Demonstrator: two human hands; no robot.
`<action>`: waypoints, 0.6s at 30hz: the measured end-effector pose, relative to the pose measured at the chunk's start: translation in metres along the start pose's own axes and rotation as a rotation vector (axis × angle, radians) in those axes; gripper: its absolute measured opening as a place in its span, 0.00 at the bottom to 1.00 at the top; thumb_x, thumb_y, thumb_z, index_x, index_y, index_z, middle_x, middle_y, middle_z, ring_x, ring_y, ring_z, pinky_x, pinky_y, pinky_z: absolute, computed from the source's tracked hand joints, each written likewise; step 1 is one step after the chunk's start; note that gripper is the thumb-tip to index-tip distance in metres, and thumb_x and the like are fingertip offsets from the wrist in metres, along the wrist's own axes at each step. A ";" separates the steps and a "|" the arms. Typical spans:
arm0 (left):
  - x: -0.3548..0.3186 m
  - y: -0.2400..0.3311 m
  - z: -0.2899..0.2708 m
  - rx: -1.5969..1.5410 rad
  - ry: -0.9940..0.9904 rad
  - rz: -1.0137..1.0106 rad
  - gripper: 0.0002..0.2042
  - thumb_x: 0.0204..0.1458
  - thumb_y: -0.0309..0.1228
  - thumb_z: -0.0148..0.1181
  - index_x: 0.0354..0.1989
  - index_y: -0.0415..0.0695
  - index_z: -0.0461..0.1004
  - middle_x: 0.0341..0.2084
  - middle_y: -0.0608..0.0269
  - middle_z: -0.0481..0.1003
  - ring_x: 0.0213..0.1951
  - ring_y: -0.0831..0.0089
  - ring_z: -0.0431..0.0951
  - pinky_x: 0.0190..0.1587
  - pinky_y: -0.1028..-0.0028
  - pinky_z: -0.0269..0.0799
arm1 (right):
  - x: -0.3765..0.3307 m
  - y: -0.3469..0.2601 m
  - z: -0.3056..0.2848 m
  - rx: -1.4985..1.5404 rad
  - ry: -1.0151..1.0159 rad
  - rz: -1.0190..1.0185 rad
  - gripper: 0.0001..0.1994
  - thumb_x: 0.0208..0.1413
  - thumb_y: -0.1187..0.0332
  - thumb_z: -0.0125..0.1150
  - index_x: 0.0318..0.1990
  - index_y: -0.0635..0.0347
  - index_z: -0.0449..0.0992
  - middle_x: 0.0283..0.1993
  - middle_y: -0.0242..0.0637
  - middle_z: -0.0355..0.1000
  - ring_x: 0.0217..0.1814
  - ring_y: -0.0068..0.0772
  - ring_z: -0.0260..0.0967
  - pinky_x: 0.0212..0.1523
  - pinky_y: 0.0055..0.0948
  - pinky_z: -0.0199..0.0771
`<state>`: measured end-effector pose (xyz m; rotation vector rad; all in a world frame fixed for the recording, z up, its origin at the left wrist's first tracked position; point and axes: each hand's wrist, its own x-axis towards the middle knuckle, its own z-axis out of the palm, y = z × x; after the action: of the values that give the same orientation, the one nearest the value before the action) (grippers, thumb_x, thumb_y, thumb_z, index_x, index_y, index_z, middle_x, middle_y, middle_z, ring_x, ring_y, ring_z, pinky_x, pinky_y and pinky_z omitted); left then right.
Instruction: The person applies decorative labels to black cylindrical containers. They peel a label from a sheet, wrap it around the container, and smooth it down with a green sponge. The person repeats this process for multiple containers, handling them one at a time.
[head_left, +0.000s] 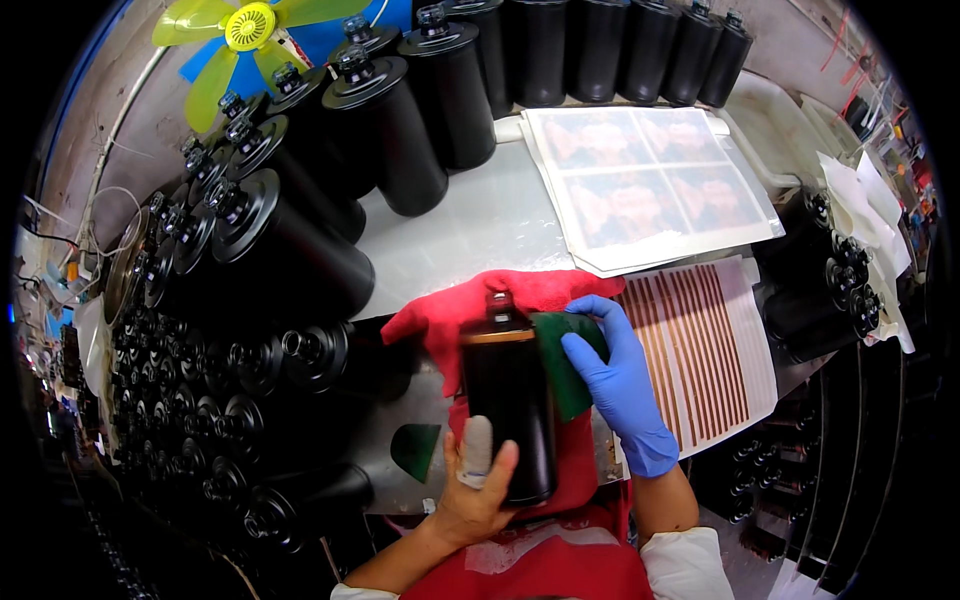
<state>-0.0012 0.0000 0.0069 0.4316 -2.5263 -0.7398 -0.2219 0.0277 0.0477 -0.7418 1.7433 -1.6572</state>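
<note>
A glossy black bottle with a clear neck lies tilted over a red cloth, its neck pointing away from me. Around its shoulder runs a thin copper-coloured band. My left hand, bare but for a pale cover on one finger, grips the bottle near its base. In a blue glove, my right hand pinches a flat green scraper against the bottle's right side. Another green piece with a rounded end lies on the table left of the bottle.
To the right lies a sheet of copper-coloured stripes, below a stack of printed sheets. Black bottles crowd the left and back; more lie at the right edge. A yellow-green fan stands at the back left.
</note>
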 end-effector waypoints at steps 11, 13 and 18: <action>0.029 0.022 -0.014 0.279 -0.069 0.129 0.53 0.36 0.54 0.68 0.63 0.30 0.46 0.59 0.26 0.49 0.59 0.34 0.55 0.60 0.42 0.44 | -0.004 -0.037 0.017 -0.184 -0.043 -0.034 0.15 0.54 0.75 0.56 0.49 0.59 0.65 0.44 0.34 0.68 0.46 0.21 0.65 0.47 0.21 0.66; 0.026 0.012 -0.004 0.150 0.001 0.086 0.52 0.36 0.54 0.68 0.63 0.31 0.48 0.59 0.28 0.52 0.60 0.33 0.54 0.59 0.45 0.51 | -0.003 -0.023 0.013 -0.121 -0.017 -0.060 0.15 0.54 0.75 0.56 0.49 0.59 0.65 0.43 0.34 0.67 0.45 0.20 0.65 0.46 0.20 0.66; -0.005 -0.011 0.001 -0.232 -0.014 -0.079 0.59 0.36 0.51 0.70 0.63 0.25 0.35 0.53 0.31 0.63 0.53 0.39 0.66 0.51 0.58 0.67 | -0.010 0.015 -0.010 0.061 0.040 0.075 0.15 0.54 0.73 0.57 0.50 0.61 0.65 0.44 0.35 0.67 0.45 0.23 0.65 0.46 0.22 0.68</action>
<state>0.0038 -0.0063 -0.0020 0.4479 -2.4094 -1.0554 -0.2231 0.0425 0.0340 -0.6121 1.7190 -1.6763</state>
